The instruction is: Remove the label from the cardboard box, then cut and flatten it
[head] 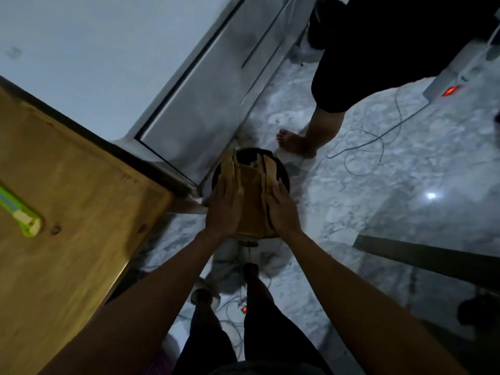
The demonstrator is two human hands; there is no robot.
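**Flattened cardboard pressed down into bin mouth**

Folded cardboard box (253,196) stands over the round black bin (282,173) on the floor, long axis pointing away from the person. Left hand (224,209) and right hand (282,211) flank it, fingers mostly straight, palms pressing its sides; both equally near. Judged: push goes downward. Second person's foot (293,143) stands just beyond the bin. Green cutter (20,212) lies on the wooden table (81,212), well left.

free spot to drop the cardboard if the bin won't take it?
Bare wooden table between the green cutter and its right edge. Floor right of the black bin, short of the cables. Crowded: bin mouth, where both hands press folded cardboard.
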